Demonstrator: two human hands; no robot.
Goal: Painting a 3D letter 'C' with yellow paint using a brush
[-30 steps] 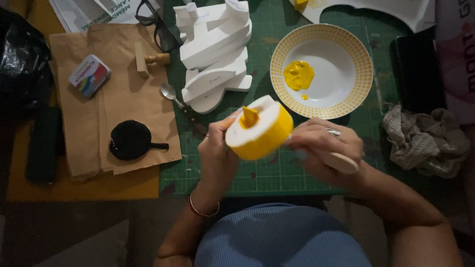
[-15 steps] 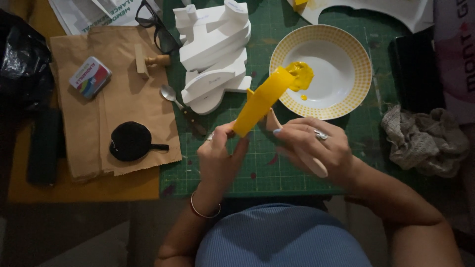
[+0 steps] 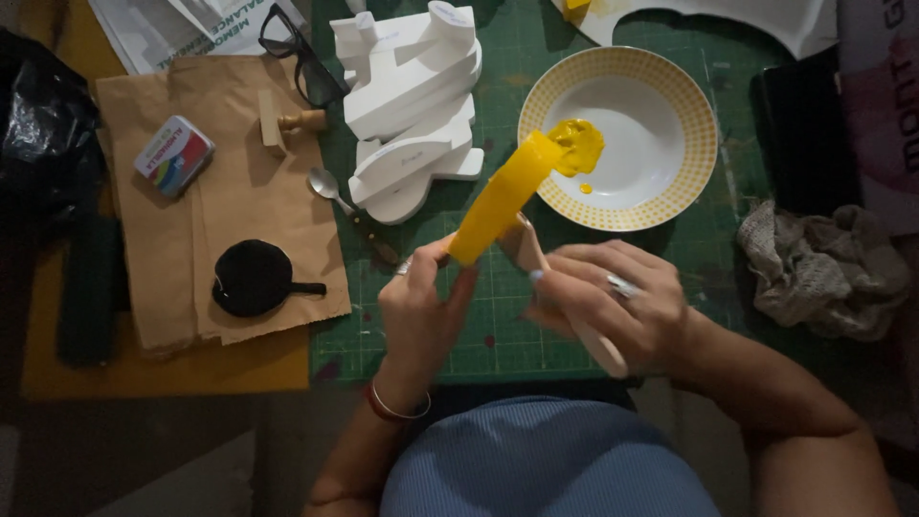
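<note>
Looking down at a green cutting mat [image 3: 498, 335] that covers most of the desk, with brown kraft paper [image 3: 163, 239] laid over its left side and a black plastic bag [image 3: 43, 134] at the far left edge. Stacked on the mat up top is a pile of chunky white cut-out shapes [image 3: 412, 105], and right of that sits a white plate with a yellow dotted rim [image 3: 670, 115] holding a blob of yellow paint [image 3: 579, 144]. A crumpled grey rag [image 3: 823, 268] lies at the right, well apart from the plate.

Both hands are raised above the mat. The left hand [image 3: 416, 306] has its fingers pinched tight on the lower end of a yellow-painted piece [image 3: 503, 196], which tilts up and to the right so its top end reaches over the plate rim, right at the paint blob. The right hand [image 3: 613, 302] is closed around a pale wooden handle [image 3: 598, 345], and the tool's front end sits just behind the yellow piece.

Smaller stuff: black glasses [image 3: 306, 62] near the top, a round black pad with a short handle [image 3: 254, 278] on the paper, a colourful little tin [image 3: 174, 153], a wooden stamp [image 3: 287, 123], and 1 spoon [image 3: 330, 187] just beside the white shapes.
</note>
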